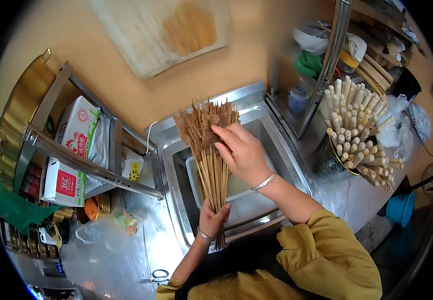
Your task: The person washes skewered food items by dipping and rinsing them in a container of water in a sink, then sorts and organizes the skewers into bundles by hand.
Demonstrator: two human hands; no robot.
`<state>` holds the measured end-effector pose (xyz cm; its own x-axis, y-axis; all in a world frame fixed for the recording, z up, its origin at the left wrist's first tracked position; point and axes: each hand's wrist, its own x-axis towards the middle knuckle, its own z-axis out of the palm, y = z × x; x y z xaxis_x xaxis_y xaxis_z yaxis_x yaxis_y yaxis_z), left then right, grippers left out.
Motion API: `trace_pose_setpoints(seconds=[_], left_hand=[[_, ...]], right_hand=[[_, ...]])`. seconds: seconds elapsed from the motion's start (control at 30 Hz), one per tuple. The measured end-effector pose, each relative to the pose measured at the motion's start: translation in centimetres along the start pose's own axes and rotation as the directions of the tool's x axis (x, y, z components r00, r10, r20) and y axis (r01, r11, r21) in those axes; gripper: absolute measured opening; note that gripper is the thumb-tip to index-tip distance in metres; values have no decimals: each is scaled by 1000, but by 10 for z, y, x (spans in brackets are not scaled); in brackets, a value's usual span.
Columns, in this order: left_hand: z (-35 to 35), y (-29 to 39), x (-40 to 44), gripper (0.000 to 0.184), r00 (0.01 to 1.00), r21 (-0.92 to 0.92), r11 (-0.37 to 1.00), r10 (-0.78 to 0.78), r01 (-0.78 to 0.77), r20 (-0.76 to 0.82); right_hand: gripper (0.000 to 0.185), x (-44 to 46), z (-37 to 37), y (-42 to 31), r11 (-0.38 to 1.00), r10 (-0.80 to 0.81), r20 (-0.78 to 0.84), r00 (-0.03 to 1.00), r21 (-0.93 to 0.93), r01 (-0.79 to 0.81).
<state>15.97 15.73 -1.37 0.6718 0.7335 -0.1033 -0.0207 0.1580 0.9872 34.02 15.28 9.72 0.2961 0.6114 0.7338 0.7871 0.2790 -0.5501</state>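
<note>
Your left hand [213, 219], head view: closed round the lower end of a bundle of thin tan wooden skewers [211, 172], ribbed brown flat pieces [192, 129] on top, above the rectangular stainless-steel sink [181, 190]. Right hand [244, 152]: fingers bent at the pieces; can't tell if gripping.

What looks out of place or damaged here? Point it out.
The pale board beyond the sink: a large orange-brown patch breaks its otherwise light surface, so it looks stained or worn; I can't tell which. Nothing looks clearly spilled.
</note>
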Motion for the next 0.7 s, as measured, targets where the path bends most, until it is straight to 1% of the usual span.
trace_pose_setpoints(seconds=[0.07,0.1,0.23,0.3,0.33,0.4,0.43,0.47,0.5,0.53,0.57,0.6,0.63,0.67,0.7], left_hand=[[-1,4,-5,23,1000,4,1000,16,-16,8],[-1,5,-7,23,1000,-3,1000,22,-22,11],[-5,3,-12,24,998,-5,999,53,-53,32],[-6,3,-15,24,998,0,998,56,-56,25],[-7,3,-16,24,998,8,998,67,-67,15],[-9,4,-16,25,997,16,997,80,-80,0],[-9,6,-16,26,994,21,994,106,-106,-10],[-9,7,-15,27,991,25,991,131,-131,-24],[-8,10,-16,27,990,22,991,134,-133,-33],[-5,14,-17,25,983,63,986,161,-156,-82],[-3,17,-17,24,973,107,978,192,-179,-127],[-2,17,-18,24,973,106,978,194,-181,-126],[-1,16,-20,25,968,187,971,181,-149,-171],[0,16,-20,26,961,265,957,175,-115,-215],[1,14,-21,26,961,267,956,180,-121,-209]], right_hand=[[25,2,4,-6,991,-77,-41,996,-112,72],[21,2,6,-11,991,-79,-72,994,-116,70],[16,5,6,-19,987,-102,-101,990,-135,88],[10,5,6,-23,986,-94,-53,994,-146,86],[10,4,4,-25,986,-95,-52,994,-145,86],[12,2,-5,-34,982,-48,152,987,-171,74],[12,-1,-13,-40,983,-55,154,987,-167,80],[13,-6,-23,-48,993,-120,459,880,76,95],[14,-8,-30,-55,953,-240,694,679,303,27],[14,-5,-31,-60,952,-243,696,676,306,27],[15,2,-31,-64,953,-186,532,826,302,20],[17,8,-30,-66,955,-117,339,934,297,12],[17,17,-24,-64,916,58,182,982,380,-125],[18,26,-20,-61,910,150,48,987,384,-157],[18,35,-15,-56,897,196,16,981,401,-186]])
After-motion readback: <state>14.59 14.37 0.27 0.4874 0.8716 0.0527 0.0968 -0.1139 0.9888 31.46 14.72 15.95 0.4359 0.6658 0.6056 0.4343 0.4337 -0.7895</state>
